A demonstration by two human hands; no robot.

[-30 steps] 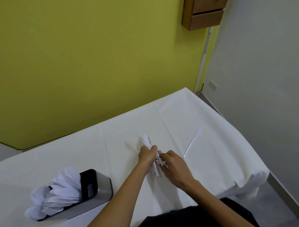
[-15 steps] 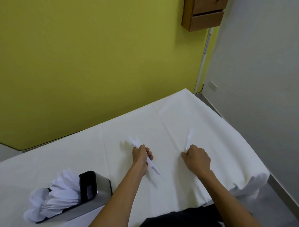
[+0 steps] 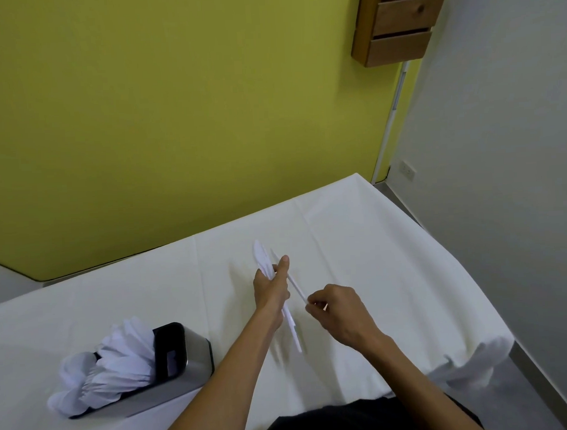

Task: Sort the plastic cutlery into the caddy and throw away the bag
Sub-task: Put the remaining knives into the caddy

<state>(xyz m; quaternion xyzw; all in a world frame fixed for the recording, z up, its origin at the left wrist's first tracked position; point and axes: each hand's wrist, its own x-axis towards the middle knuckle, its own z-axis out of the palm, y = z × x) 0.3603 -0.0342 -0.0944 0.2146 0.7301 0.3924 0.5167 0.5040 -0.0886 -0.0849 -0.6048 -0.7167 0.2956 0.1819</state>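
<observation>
the left hand (image 3: 272, 288) gripped a bundle (image 3: 264, 258) while the right hand (image 3: 340, 313) pinched one piece (image 3: 293, 284); best slid alongside, ends aligned, before the caddy (image 3: 181, 362).

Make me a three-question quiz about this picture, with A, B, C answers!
1. Where is the caddy compared to the hands?
A. On the person's left
B. On the person's right
C. On the wooden shelf

2. What colour is the wall behind the table?
A. Blue
B. Yellow-green
C. Red

3. What is the left hand doing?
A. Resting flat on the tablecloth
B. Holding a bunch of white plastic cutlery
C. Reaching into the caddy

Answers: 1 A, it sits at the lower left of the table. 2 B, it is yellow-green. 3 B, its fingers wrap the cutlery while the right hand pinches one single piece.
</observation>
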